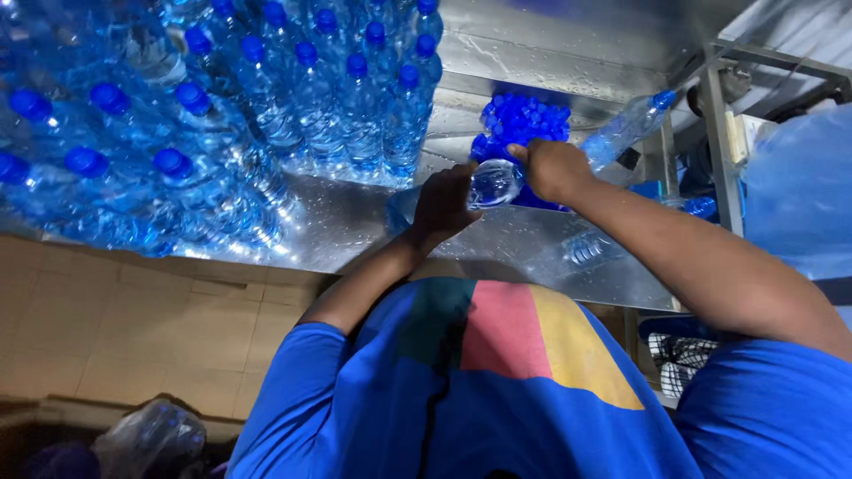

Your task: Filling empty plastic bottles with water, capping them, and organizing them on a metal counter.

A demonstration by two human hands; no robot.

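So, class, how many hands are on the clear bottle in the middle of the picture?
2. The left hand grips the bottle from the left side. The right hand holds its other end, in front of the heap of blue caps. No other hands are in view.

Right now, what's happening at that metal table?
A person in a blue shirt holds a clear plastic bottle over the wet metal table. The left hand grips its body; the right hand is at its top end, beside a heap of loose blue caps. Rows of capped bottles stand at the left. Another bottle lies tilted at the right.
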